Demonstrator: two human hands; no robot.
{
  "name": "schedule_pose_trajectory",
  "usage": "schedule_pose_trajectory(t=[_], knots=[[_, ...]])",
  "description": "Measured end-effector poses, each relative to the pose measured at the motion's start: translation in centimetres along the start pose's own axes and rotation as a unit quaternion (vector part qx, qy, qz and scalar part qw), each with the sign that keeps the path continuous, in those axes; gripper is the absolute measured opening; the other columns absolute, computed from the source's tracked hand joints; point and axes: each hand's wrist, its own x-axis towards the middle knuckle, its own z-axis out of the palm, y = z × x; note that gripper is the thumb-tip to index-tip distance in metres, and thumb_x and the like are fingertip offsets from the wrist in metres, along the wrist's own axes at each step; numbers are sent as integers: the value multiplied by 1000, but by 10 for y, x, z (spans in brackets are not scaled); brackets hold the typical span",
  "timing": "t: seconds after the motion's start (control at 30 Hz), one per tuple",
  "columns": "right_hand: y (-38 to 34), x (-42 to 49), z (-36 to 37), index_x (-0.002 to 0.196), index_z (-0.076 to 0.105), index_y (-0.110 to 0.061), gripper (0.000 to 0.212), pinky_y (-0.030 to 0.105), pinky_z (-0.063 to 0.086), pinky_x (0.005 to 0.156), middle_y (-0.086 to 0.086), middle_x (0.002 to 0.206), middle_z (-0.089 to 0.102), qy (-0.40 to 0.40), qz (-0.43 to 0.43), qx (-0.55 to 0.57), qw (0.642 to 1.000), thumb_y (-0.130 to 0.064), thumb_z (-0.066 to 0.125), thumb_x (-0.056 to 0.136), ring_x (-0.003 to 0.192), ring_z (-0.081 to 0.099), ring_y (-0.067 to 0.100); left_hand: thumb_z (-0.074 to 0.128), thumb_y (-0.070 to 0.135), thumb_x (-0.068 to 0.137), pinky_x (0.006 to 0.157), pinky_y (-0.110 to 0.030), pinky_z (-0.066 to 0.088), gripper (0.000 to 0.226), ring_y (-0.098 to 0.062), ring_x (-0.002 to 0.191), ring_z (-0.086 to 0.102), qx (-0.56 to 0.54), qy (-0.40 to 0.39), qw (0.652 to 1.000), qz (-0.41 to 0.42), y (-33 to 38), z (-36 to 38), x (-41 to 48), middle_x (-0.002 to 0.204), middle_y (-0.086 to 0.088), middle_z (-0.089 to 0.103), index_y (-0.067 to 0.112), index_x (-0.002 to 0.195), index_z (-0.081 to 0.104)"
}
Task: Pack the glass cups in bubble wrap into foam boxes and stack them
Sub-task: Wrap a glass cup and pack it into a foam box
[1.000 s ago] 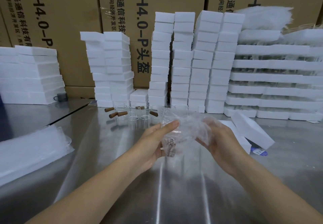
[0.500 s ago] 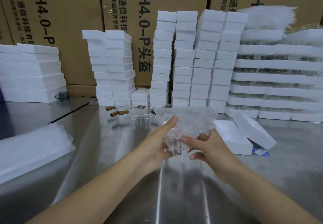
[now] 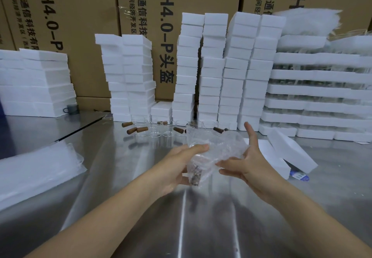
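Above the steel table point(image 3: 201, 217) I hold a glass cup in bubble wrap point(image 3: 213, 151); a brown cork piece shows through the wrap's lower end. My left hand point(image 3: 177, 167) grips the bundle from the left, thumb on top and fingers below. Against its right side lies my right hand point(image 3: 249, 163), fingers spread and fairly straight, thumb raised. Several bare glass cups point(image 3: 155, 131) and brown corks point(image 3: 131, 130) stand in a row farther back. A foam box point(image 3: 269, 157) lies to the right, its lid point(image 3: 291, 153) leaning on it.
Tall stacks of white foam boxes point(image 3: 211, 66) line the back in front of cardboard cartons point(image 3: 84, 36). Wide foam trays point(image 3: 322, 92) are piled at the right. A pile of bubble wrap bags point(image 3: 36, 171) lies at the left. A grey mug point(image 3: 71, 109) stands at the back left.
My right hand has slid from in front of the bundle to its right side and opened, thumb lifting. The wrap has bunched closer round the cup. My left hand has kept its hold.
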Motion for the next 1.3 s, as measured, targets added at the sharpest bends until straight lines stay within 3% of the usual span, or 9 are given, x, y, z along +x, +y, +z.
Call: schedule_pose_trajectory(t=[0.13,0.27,0.4,0.53,0.73,0.97,1.07,1.17,1.3], knots=[[-4,0,-4,141,51,-55,98,37,64,77,-3,140,57,-27,-24,-81,996,1,93,71,94,77,28,88,51,78,83,-50,65,59,-27,114,77,-3,-45,999,-9,-2,-2,-1,129,-1,78,50,132,65],[-1,0,-2,92,69,-14,28,29,62,70,14,97,76,-13,-48,-95,994,2,86,78,83,73,22,80,41,93,100,-57,60,61,-37,118,75,-31,-86,996,-9,-3,2,-1,135,-2,75,63,141,51],[1,1,3,83,66,-9,23,25,48,65,21,85,67,41,-111,-154,981,-1,87,79,69,58,15,75,38,98,82,-49,66,30,-44,111,75,-39,-109,993,-6,-1,4,-4,132,-12,75,45,125,66],[6,0,7,90,68,-16,27,31,47,79,9,99,64,103,-136,-196,966,-7,90,76,86,60,18,91,37,87,74,-43,67,59,-45,115,74,-32,-102,994,2,-3,4,-6,131,-12,75,34,137,59],[1,0,9,87,65,-6,12,29,57,63,11,81,71,67,-92,-167,979,-3,77,87,70,65,15,94,34,83,81,-48,66,64,-39,112,76,-25,-44,998,49,-8,8,-4,128,-7,77,36,137,60],[-1,0,11,115,77,-2,31,36,61,93,16,116,76,-42,6,20,999,-16,58,95,111,72,25,91,33,86,85,-48,62,45,-30,108,78,-25,0,996,88,-7,8,-6,124,-5,78,42,122,65],[2,1,13,108,81,-11,26,31,59,85,5,111,77,-4,21,-44,999,-18,57,103,102,68,15,90,34,83,94,-56,59,50,-35,113,76,-39,9,995,92,-5,8,-6,126,-6,77,40,124,64],[4,-1,14,104,79,-20,18,23,51,67,-6,86,74,28,-19,-100,994,-12,63,101,74,62,5,89,32,83,82,-43,62,56,-34,109,78,-36,-26,995,88,-3,11,-8,126,-8,77,38,131,61],[6,-1,15,104,60,-10,19,24,52,58,7,91,67,121,-25,-114,986,1,67,91,68,60,13,89,34,85,88,-43,60,58,-36,114,76,-9,-88,993,82,-4,15,-12,131,-7,75,39,134,59]])
